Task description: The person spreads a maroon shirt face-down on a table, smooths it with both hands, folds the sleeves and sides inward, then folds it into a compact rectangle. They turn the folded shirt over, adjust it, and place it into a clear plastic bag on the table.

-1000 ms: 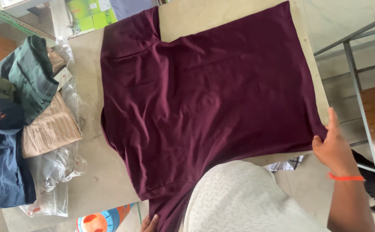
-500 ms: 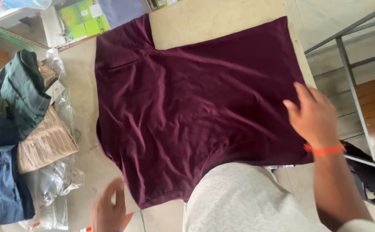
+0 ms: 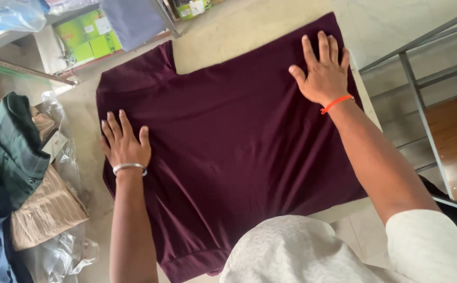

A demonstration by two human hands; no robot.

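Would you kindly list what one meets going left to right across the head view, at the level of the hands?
Green garment → clear plastic bags → left hand → maroon shirt → right hand → metal frame.

You saw a plain maroon shirt [image 3: 239, 136], an orange wristband [image 3: 336, 103] at two o'clock, green boxes [image 3: 84, 39] at eleven.

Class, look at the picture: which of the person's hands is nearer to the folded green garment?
Left. The left hand presses the maroon shirt beside the green garment; the right hand lies far across.
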